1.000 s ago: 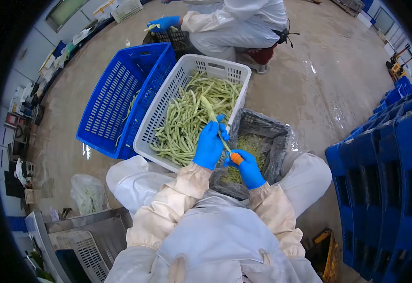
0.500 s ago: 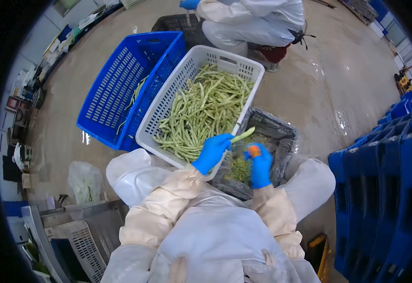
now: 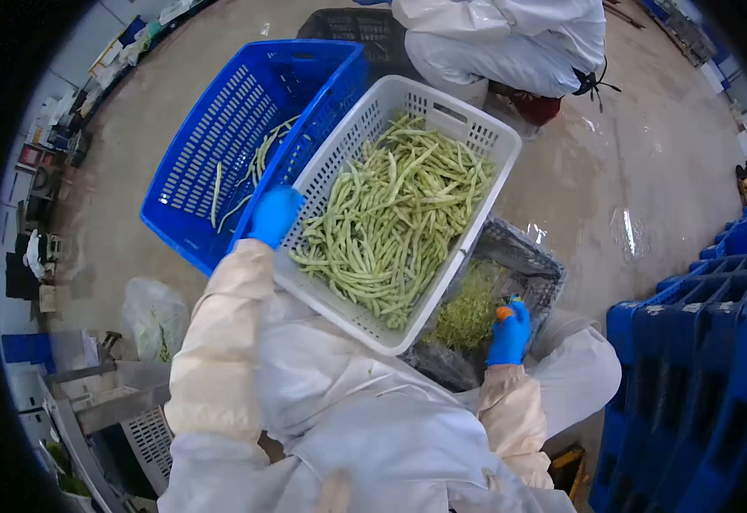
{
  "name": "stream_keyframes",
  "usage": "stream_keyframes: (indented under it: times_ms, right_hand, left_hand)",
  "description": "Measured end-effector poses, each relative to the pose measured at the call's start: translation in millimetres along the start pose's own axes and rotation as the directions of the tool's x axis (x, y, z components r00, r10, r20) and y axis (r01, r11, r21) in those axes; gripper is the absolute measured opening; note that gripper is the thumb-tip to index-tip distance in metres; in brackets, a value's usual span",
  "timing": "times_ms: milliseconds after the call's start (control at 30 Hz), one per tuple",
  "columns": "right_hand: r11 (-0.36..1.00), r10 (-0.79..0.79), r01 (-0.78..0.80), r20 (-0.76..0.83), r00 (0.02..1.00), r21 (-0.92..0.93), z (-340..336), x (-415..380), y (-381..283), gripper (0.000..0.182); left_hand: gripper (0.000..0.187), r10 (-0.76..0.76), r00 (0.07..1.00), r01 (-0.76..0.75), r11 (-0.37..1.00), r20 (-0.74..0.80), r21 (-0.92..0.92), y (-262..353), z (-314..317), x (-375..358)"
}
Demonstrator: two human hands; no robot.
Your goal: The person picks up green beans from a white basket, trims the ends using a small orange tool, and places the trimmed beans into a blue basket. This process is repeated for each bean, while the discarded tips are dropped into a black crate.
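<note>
My left hand point(image 3: 277, 215), in a blue glove, is at the left rim of the white crate, beside the blue crate point(image 3: 187, 192); its fingers are blurred and partly hidden. Long green beans point(image 3: 395, 218) fill much of the white crate point(image 3: 503, 141). A few more beans point(image 3: 217, 195) lie inside the blue crate. My right hand point(image 3: 508, 332), also gloved in blue, is closed round a small orange-handled tool point(image 3: 503, 313). It is over the dark lined bin point(image 3: 547, 272), beside a heap of green trimmings point(image 3: 466, 315).
A person in white clothing point(image 3: 510, 47) sits beyond the crates, near a black crate point(image 3: 365, 38). Blue pallets point(image 3: 690, 368) stand at the right. A clear plastic bag point(image 3: 155, 318) and a metal frame point(image 3: 104, 410) are at the left.
My left hand has moved left from above the beans to the crate's rim, and the bean it held is gone from it. My right hand has moved lower and right with the orange tool.
</note>
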State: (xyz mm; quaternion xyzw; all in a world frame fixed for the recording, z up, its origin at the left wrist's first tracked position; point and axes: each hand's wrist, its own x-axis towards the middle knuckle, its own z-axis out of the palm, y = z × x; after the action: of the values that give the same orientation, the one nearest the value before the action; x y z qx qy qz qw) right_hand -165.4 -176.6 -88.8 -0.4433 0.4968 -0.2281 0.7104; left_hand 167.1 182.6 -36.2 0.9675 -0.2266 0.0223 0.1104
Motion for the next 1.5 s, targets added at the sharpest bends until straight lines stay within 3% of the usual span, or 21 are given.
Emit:
stream_keyframes:
  times_ms: [33,100,133,200,367,467,500,567,600,633,667,700,767,833,900,933,1033,1167,1367,1433,1500]
  right_hand:
    - [1.0,-0.009,0.009,-0.007,1.0,-0.004,1,0,1,0.009]
    - [0.993,0.046,-0.036,0.081,0.996,-0.114,8,-2,3,0.014]
    - [0.994,0.047,-0.036,0.109,0.993,-0.103,11,-3,4,0.017]
    - [0.993,0.016,0.0,0.13,0.991,-0.119,14,-1,7,0.016]
    - [0.993,0.066,-0.046,0.184,0.981,-0.112,21,-3,10,0.012]
    - [0.98,-0.007,0.054,0.234,0.972,-0.193,19,0,14,0.014]
    - [0.967,-0.045,0.108,0.266,0.963,-0.229,21,-1,15,0.015]
    - [0.957,-0.042,0.121,0.285,0.958,-0.264,27,-11,7,0.016]
    - [0.941,-0.049,0.145,0.301,0.952,-0.306,30,-15,3,0.017]
    - [0.944,-0.051,0.142,0.296,0.954,-0.298,31,-17,3,0.017]
    - [0.932,-0.142,0.24,0.335,0.932,-0.273,34,-19,3,0.018]
    - [0.909,-0.234,0.337,0.368,0.9,-0.245,36,-21,2,0.019]
    - [0.923,-0.258,0.347,0.403,0.878,-0.165,53,-46,-29,0.021]
    - [0.933,-0.278,0.35,0.443,0.853,-0.089,51,-56,-39,0.023]
    - [0.853,-0.312,0.511,0.684,0.66,-0.104,43,-57,-35,0.025]
    - [0.79,-0.333,0.595,0.711,0.62,-0.149,39,-59,-36,0.024]
    - [0.857,-0.207,0.486,0.746,0.633,-0.174,28,-62,-36,0.02]
    - [0.856,-0.251,0.504,0.763,0.596,-0.112,23,-68,-39,0.018]
    - [0.782,-0.304,0.598,0.731,0.611,-0.174,22,-73,-38,0.018]
    - [0.654,-0.464,0.734,0.67,0.579,-0.182,24,-74,-36,0.015]
    - [0.589,-0.485,0.78,0.68,0.55,-0.212,23,-76,-38,0.015]
  left_hand:
    - [0.025,0.039,0.98,-0.05,0.998,0.193,0.049,-7,42,7]
    - [0.027,-0.218,0.933,0.198,0.975,0.285,0.098,12,89,8]
    - [0.027,-0.208,0.936,0.191,0.978,0.284,0.086,8,111,12]
    - [0.027,-0.427,0.867,0.425,0.903,0.256,0.066,6,141,21]
    - [0.022,-0.484,0.846,0.489,0.871,0.223,0.033,15,159,23]
    - [0.018,-0.169,0.951,0.199,0.976,-0.26,0.093,27,131,17]
    - [0.018,-0.164,0.952,0.196,0.975,-0.257,0.105,33,113,17]
    - [0.015,-0.316,0.87,0.18,0.918,-0.378,-0.354,59,67,17]
    - [0.015,-0.308,0.872,0.174,0.921,-0.38,-0.347,70,50,14]
    - [0.015,-0.421,0.874,0.137,0.693,-0.243,-0.707,83,35,11]
    - [0.015,-0.463,0.884,0.102,0.332,-0.068,-0.938,99,20,8]
    - [0.015,-0.451,0.89,0.096,0.334,-0.07,-0.938,120,1,2]
    - [0.017,-0.361,0.909,0.253,0.088,0.206,-0.963,165,-27,-17]
    - [0.016,-0.301,0.923,0.261,0.037,0.238,-0.965,190,-26,-33]
    - [0.015,-0.243,0.934,0.267,-0.009,0.261,-0.964,205,-26,-42]
    - [0.015,-0.241,0.933,0.269,-0.021,0.266,-0.963,208,-24,-45]
    - [0.015,-0.242,0.936,0.254,-0.034,0.255,-0.967,216,-28,-50]
    - [0.015,-0.268,0.933,0.24,-0.024,0.238,-0.97,221,-32,-51]
    - [0.014,-0.294,0.925,0.241,-0.034,0.24,-0.97,236,-29,-51]
    - [0.013,-0.311,0.917,0.246,-0.049,0.249,-0.968,250,-22,-58]
    - [0.021,-0.285,0.913,0.287,-0.06,0.292,-0.956,267,-10,-70]
